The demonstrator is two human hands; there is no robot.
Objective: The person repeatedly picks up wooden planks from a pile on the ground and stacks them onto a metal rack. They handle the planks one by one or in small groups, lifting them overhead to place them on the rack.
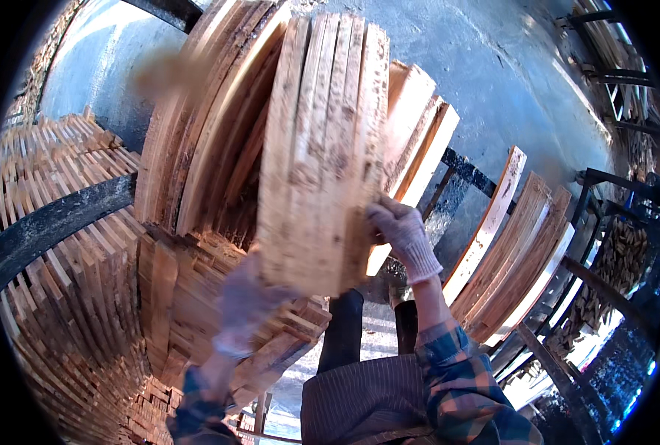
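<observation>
A bundle of long, pale-brown wooden boards (322,148) is held between reddish-brown wooden planks (207,111), left, and cream-coloured boards (422,148), right. Its right edge is gripped by the curled fingers of the grey-gloved right hand (402,231); its lower left corner is met by the grey-gloved left hand (247,305) (finger closure cannot be told, through blur).

Wooden boards (319,156) between gloved hands (405,233)
</observation>
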